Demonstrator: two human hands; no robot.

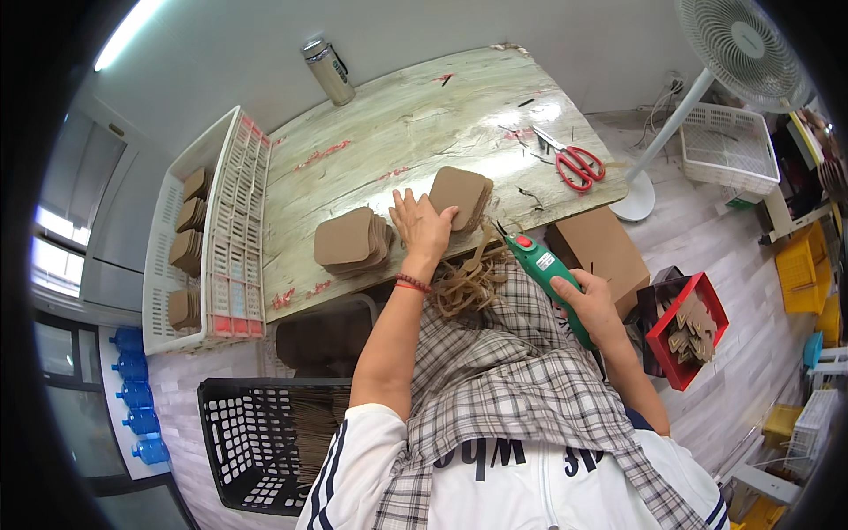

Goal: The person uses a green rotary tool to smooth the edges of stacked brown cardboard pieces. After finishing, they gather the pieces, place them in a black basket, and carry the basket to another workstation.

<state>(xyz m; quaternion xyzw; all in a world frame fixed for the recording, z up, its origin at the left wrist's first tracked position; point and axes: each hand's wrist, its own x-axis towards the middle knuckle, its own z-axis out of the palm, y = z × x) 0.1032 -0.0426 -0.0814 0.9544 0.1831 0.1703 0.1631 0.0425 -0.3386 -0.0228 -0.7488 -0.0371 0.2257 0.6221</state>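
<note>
Green tool (543, 265) held near right-side brown stack (458, 196)

At the table's (380, 124) near edge, the stack is apparently steadied by the thumb of the wide-spread left hand (420, 225); the tool is gripped in the right hand (587, 305).

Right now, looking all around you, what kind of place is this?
Probably a small workshop: the right hand holds a green handheld tool, stacked brown pieces sit on a worn table, and a white crate holds more.

A white fan (740, 55) stands right of a silver flask (329, 76).
</note>
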